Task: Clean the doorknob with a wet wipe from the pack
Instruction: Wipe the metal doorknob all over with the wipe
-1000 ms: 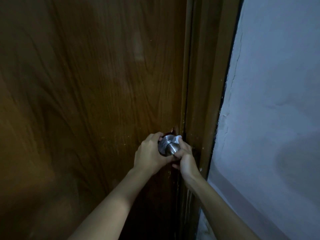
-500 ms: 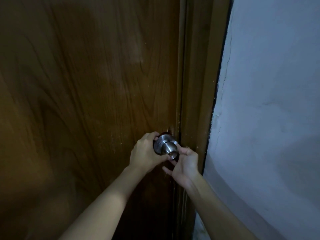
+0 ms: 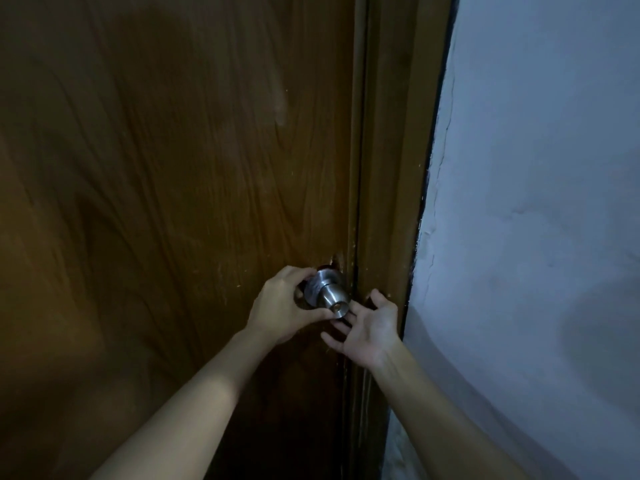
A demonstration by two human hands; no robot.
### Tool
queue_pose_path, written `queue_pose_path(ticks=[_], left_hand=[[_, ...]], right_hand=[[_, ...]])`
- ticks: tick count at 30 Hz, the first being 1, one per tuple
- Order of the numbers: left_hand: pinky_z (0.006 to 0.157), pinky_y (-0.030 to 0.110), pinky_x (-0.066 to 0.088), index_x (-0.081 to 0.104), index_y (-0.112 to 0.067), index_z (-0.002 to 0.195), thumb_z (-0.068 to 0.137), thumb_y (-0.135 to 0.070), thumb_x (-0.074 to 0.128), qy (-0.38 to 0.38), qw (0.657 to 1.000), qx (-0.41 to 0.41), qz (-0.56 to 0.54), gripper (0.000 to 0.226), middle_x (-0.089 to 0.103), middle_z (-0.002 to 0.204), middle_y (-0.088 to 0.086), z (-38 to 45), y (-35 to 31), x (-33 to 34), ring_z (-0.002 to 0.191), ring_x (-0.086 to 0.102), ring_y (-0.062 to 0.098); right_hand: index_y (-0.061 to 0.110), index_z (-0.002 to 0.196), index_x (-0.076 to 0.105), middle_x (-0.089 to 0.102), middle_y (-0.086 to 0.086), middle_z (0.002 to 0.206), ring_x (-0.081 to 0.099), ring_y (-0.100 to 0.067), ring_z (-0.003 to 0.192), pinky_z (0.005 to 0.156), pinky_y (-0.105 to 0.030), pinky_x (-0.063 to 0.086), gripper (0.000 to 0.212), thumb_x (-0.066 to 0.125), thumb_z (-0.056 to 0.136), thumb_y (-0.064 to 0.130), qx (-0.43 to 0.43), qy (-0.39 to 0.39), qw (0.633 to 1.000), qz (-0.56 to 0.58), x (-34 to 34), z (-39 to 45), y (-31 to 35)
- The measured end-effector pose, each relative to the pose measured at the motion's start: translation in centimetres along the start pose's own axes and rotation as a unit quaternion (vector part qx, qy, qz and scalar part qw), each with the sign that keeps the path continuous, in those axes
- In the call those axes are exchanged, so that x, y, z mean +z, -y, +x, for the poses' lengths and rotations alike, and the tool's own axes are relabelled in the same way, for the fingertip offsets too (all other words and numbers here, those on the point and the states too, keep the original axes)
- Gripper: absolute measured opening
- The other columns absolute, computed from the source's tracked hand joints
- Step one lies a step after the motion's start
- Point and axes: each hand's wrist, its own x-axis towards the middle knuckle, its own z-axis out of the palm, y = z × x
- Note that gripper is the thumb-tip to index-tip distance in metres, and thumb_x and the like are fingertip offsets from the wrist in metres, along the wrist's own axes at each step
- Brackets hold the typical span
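A round steel doorknob sticks out of the brown wooden door near its right edge. My left hand wraps around it from the left, fingers over the base plate and thumb under the knob's front. A pale sheen on the base plate by my left fingers may be the wet wipe; I cannot tell for sure. My right hand hovers just right of and below the knob, palm up, fingers spread, holding nothing. The wipe pack is out of view.
The wooden door frame runs vertically right of the knob. A rough pale blue-grey wall fills the right side. The scene is dim.
My right hand has left the knob, dropped down and to the right, and opened. The white wipe seen at its fingers a second ago no longer shows there. My left hand stays on the knob.
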Motion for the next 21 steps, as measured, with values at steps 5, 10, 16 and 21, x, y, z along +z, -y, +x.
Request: queue_pose_path(ticks=[5, 10, 16, 21], left_hand=[[0.092, 0.02, 0.042, 0.037, -0.021, 0.138, 0.072, -0.014, 0.075, 0.08, 0.996, 0.03, 0.006, 0.076, 0.044, 0.134, -0.004, 0.1, 1.4, -1.0, 0.11, 0.046, 0.005], [0.102, 0.023, 0.039, 0.034, -0.02, 0.14, 0.074, -0.001, 0.069, 0.102, 0.994, 0.047, 0.007, 0.077, 0.041, 0.134, -0.005, 0.3, 2.0, -1.1, 0.113, 0.044, 0.005], [0.101, 0.018, 0.036, 0.033, -0.019, 0.141, 0.075, 0.006, 0.064, 0.103, 0.993, 0.065, -0.001, 0.076, 0.04, 0.132, -0.005, 0.5, 2.8, -1.0, 0.115, 0.046, 0.007], [0.102, 0.019, 0.037, 0.035, -0.016, 0.14, 0.075, 0.009, 0.062, 0.098, 0.992, 0.08, -0.02, 0.075, 0.041, 0.132, -0.002, 0.6, 3.0, -0.9, 0.116, 0.046, 0.009]], right_hand=[[0.016, 0.14, 0.032, 0.043, -0.011, 0.142, 0.038, -0.029, 0.13, 0.107, -0.054, 0.025, 0.062, 0.025, 0.09, 0.051, -0.029, -0.019, 0.999, -0.019, 0.2, 0.3, 0.2], [0.0, 0.137, 0.031, 0.039, -0.021, 0.143, 0.036, -0.032, 0.132, 0.111, -0.05, 0.023, 0.066, 0.029, 0.091, 0.047, 0.009, 0.015, 1.0, 0.022, 0.2, -0.5, 0.6], [-0.009, 0.135, 0.027, 0.038, -0.03, 0.14, 0.037, -0.04, 0.13, 0.112, -0.047, 0.026, 0.069, 0.037, 0.09, 0.042, 0.016, 0.045, 0.99, 0.131, 0.2, 0.1, -0.2], [-0.007, 0.132, 0.034, 0.044, -0.032, 0.135, 0.045, -0.043, 0.122, 0.111, -0.047, 0.029, 0.069, 0.038, 0.088, 0.046, 0.035, 0.068, 0.985, 0.154, 0.5, 0.3, -0.7]])
